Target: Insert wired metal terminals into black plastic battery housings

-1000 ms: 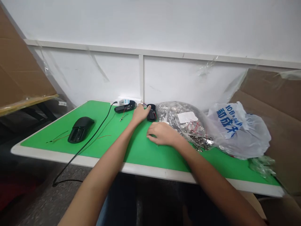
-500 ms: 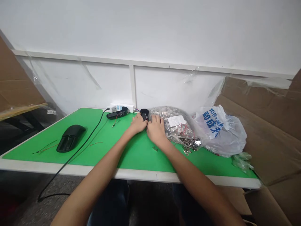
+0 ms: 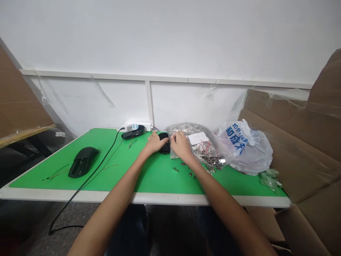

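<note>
A black mouse-shaped housing rests on the green table mat between my hands. My left hand grips it from the left, thumb lying over its top. At its right side my right hand has thumb and fingertips pinched together; whatever is in the pinch is too small to make out. Just beyond my right hand lies a clear plastic bag full of small metal parts. Loose metal pieces spill from its front, and a small metal contact lies nearer me.
Another black mouse-shaped housing sits at the left, beside a black cable. A black housing with wires leans by a white power strip. A white plastic bag and cardboard stand right.
My right fingers have drawn slightly away from the housing into a pinch. The housing sits a little nearer me, more of it showing. The whole view has shifted slightly.
</note>
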Action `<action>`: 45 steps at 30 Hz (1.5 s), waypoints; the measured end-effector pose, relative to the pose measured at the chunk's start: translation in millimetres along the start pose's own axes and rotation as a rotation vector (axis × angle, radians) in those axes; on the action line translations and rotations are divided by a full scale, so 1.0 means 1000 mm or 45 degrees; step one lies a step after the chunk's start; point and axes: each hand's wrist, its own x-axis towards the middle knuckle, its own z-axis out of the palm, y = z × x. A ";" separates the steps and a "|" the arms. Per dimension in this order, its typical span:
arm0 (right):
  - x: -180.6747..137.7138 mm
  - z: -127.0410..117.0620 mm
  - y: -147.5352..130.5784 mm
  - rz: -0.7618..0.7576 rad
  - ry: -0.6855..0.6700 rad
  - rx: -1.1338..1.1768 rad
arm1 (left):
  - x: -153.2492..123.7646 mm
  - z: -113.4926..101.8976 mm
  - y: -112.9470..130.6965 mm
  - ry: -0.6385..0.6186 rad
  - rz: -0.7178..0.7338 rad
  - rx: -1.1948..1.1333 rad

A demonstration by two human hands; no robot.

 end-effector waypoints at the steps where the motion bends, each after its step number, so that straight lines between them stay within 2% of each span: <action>1: 0.001 -0.001 0.003 -0.009 0.008 0.033 | -0.002 0.000 0.001 0.002 -0.007 0.011; 7: 0.001 -0.009 0.014 -0.083 -0.003 0.052 | -0.009 -0.009 0.012 -0.061 -0.045 0.016; 12: 0.003 -0.011 0.021 -0.051 -0.016 0.133 | -0.018 -0.010 0.018 -0.178 -0.019 0.073; 16: 0.008 -0.008 0.029 -0.022 -0.010 0.257 | -0.022 -0.008 0.018 -0.174 0.028 0.167; 20: 0.010 -0.006 0.030 -0.045 0.036 0.348 | -0.018 -0.009 0.012 -0.211 -0.029 0.064; 23: 0.010 -0.004 0.029 -0.062 0.070 0.477 | -0.013 -0.008 0.008 -0.232 -0.006 -0.068; 26: 0.010 -0.002 0.028 -0.020 0.093 0.609 | -0.010 -0.007 0.006 -0.158 0.075 -0.151; 28: 0.011 -0.001 0.028 0.056 0.097 0.713 | -0.010 -0.006 0.006 -0.082 0.209 -0.170; 33: 0.015 0.001 0.027 0.191 0.169 1.022 | -0.016 -0.003 0.011 0.219 0.527 -0.179; 38: 0.017 -0.003 0.027 0.198 0.255 1.139 | -0.021 -0.003 0.016 0.394 0.524 -0.338; 45: 0.015 -0.002 0.025 0.119 0.252 1.129 | -0.024 -0.004 0.018 0.487 0.522 -0.407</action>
